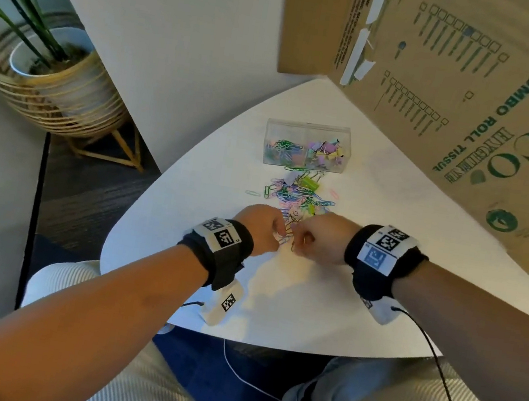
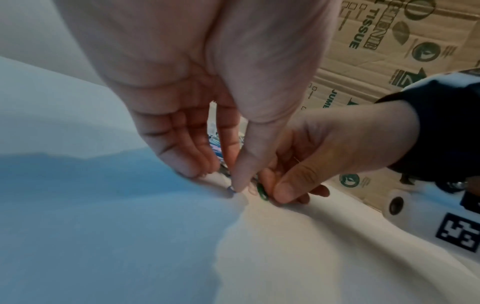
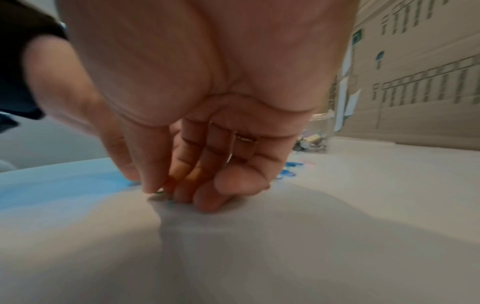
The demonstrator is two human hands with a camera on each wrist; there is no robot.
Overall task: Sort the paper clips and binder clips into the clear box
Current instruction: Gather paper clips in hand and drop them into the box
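Bare surface (image 1: 274,306) open at lower centre of the head view, between the wrists and the near edge. More bare room at centre right, up to the carton (image 1: 478,112) walling off the upper right. Loose clips (image 1: 298,195) strewn mid-frame, blocking the straight way to the box (image 1: 306,146) just beyond. Narrow bare strip left of the clips, ending at the surface's edge. Both hands close together at the pile's near side.
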